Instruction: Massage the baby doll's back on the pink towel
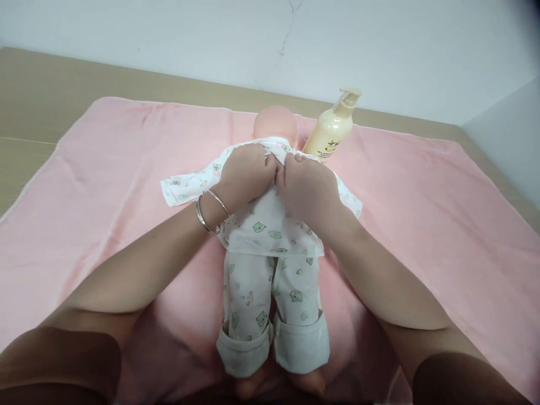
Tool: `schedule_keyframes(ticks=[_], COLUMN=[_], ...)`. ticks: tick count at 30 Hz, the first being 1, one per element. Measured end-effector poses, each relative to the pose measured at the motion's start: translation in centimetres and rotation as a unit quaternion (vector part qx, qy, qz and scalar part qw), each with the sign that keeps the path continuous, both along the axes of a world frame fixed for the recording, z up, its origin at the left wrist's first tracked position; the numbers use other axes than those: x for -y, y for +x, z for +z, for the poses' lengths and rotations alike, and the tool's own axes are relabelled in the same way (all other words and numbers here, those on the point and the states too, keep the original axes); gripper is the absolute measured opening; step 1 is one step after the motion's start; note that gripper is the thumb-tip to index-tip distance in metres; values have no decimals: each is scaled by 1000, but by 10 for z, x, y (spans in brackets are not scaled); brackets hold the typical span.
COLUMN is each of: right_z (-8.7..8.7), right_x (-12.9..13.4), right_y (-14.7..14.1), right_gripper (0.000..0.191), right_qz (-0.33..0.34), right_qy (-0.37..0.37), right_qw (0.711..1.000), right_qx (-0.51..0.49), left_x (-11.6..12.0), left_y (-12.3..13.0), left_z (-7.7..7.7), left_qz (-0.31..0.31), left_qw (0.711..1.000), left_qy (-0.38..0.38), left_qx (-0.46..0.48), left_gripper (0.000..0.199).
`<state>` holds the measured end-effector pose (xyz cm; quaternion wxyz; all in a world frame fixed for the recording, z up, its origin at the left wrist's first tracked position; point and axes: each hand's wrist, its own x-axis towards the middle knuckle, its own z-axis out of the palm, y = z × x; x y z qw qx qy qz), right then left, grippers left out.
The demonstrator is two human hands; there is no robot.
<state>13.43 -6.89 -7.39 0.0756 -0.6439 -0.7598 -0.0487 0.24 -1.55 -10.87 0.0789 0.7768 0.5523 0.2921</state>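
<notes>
A baby doll (276,122) lies on a pink blanket, its head away from me and its feet towards me. It wears a white printed top (261,233) and matching trousers (252,292) with turned-up cuffs. My left hand (247,171), with two bangles at the wrist, is closed on the front of the top near the neck. Close beside it, my right hand (310,191) pinches the same cloth, the fingertips of both hands almost meeting. The fingers partly hide the fastening of the top. Both sleeves spread out to the sides.
A pale yellow pump bottle (331,129) stands on the blanket right of the doll's head. The pink blanket (442,225) covers most of the wooden surface (37,84). A white wall (189,39) rises behind it.
</notes>
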Motion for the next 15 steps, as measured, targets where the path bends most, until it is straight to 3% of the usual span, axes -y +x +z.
schedule_keyframes(ticks=[3,9,15], right_z=[0,-8,-10], right_x=[-9,-38,-39], right_y=[4,22,22], right_gripper=[39,39,44], right_qz=[-1,33,44], right_qy=[-24,-59,-53], right_qw=[999,990,990], right_qx=[-31,-127,-124], left_x=[-2,13,14], left_y=[1,1,1], left_z=[5,11,11], left_qz=[18,9,-6], left_qw=[999,999,999], left_qy=[-40,-24,3], left_qx=[3,-37,-33], left_gripper=[27,30,27])
